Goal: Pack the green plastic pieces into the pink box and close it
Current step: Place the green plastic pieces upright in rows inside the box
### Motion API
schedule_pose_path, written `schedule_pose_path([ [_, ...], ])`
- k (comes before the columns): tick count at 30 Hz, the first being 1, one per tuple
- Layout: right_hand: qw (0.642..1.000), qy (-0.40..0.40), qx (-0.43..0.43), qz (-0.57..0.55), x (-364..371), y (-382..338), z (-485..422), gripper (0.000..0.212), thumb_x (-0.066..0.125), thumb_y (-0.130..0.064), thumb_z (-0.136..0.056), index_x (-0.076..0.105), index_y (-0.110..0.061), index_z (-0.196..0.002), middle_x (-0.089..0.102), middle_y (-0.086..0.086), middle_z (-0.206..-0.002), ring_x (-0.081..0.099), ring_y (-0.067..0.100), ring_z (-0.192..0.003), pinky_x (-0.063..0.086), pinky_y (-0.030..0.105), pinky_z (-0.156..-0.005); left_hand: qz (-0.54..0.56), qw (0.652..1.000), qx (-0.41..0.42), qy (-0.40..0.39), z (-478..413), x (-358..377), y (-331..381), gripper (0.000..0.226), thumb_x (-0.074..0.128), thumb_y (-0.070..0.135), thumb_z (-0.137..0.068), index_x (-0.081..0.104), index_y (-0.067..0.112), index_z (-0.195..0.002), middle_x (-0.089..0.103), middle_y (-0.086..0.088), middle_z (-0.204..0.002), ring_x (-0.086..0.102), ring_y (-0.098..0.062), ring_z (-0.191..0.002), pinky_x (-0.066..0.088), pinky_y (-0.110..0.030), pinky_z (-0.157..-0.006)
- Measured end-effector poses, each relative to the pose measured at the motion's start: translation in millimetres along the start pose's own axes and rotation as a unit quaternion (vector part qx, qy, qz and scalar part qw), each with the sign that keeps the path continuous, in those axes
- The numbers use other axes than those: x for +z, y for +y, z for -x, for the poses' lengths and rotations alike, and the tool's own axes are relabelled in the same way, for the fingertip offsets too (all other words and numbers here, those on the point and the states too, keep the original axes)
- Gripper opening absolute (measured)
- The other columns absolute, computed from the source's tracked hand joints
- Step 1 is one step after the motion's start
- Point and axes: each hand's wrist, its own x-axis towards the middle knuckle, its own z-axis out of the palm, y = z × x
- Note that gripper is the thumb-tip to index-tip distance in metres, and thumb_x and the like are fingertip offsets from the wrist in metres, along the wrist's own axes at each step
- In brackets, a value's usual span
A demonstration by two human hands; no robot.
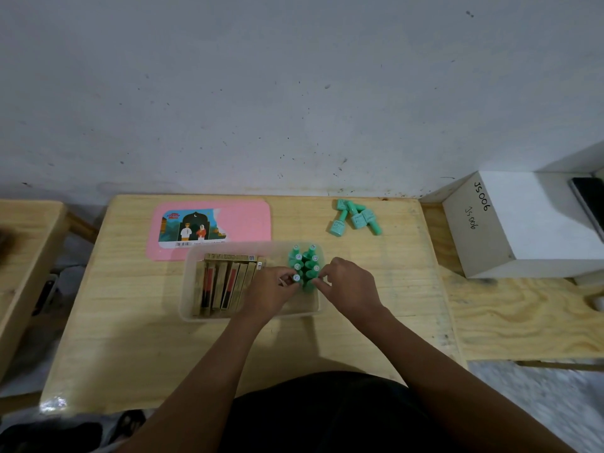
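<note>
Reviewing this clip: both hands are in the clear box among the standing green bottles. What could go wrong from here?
1. The upright green bottles stand tightly packed; the left hand or right hand could topple some.
2. Loose green bottles lying on the table could be left unpacked.
3. The pink lid lies partly behind the box; dragging could shift it.

Single head-worn wide-angle view, looking forward and steeply down from above seated person. Pale wooden tabletop [130, 322] fills middle of frame, grey speckled wall [294, 93] across upper half. Both forearms enter from bottom edge, near camera. Edges curve from lens distortion.
</note>
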Motion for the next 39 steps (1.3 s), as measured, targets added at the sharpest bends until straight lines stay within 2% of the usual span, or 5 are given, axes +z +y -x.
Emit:
schedule_pose_path([
  [8,1.000,0.025,0.013,0.005,3,-1,2,0.030,0.057,-0.053,-0.088,0.073,-0.030,-0.099,0.065,-0.007,-0.094,0.061,0.012,-0.087,0.045,0.027,-0.063,-0.009,1.000,0.017,0.002,2,3,0,0.015,0.073,0.024,-0.076,0.074,0.026,-0.091,0.069,0.009,-0.077,0.064,-0.014,-0.071,0.056,-0.043,-0.068],
  [26,1.000,0.009,0.006,-0.012,2,6,6,0.029,0.058,-0.051,-0.087,0.068,-0.033,-0.108,0.064,-0.010,-0.098,0.063,0.011,-0.086,0.048,0.026,-0.065,-0.052,0.999,0.003,-0.004,2,0,6,0.022,0.072,0.031,-0.078,0.074,0.025,-0.099,0.072,0.007,-0.080,0.062,-0.008,-0.066,0.056,-0.038,-0.067],
  [30,0.998,0.047,0.005,-0.037,-3,10,8,0.032,0.057,-0.059,-0.084,0.069,-0.034,-0.101,0.064,-0.012,-0.089,0.062,0.007,-0.076,0.041,0.023,-0.057,-0.066,0.998,-0.010,-0.016,2,-8,10,0.031,0.074,0.039,-0.075,0.074,0.024,-0.102,0.074,0.006,-0.085,0.059,-0.004,-0.066,0.049,-0.025,-0.064],
  [35,0.987,0.101,0.082,-0.092,-25,39,-3,0.028,0.053,-0.053,-0.090,0.070,-0.033,-0.100,0.066,-0.013,-0.088,0.058,0.005,-0.072,0.045,0.024,-0.059,-0.085,0.996,0.016,0.005,-4,-28,14,0.047,0.066,0.069,-0.067,0.073,0.028,-0.089,0.070,0.013,-0.076,0.060,0.002,-0.071,0.051,-0.026,-0.064],
  [39,0.968,0.092,0.189,-0.135,-37,78,-19,0.025,0.054,-0.045,-0.093,0.070,-0.030,-0.103,0.069,-0.011,-0.096,0.055,0.008,-0.076,0.041,0.026,-0.062,-0.077,0.991,0.080,0.079,-18,-39,34,0.045,0.057,0.067,-0.077,0.072,0.025,-0.080,0.068,0.012,-0.068,0.062,-0.002,-0.063,0.055,-0.029,-0.061],
])
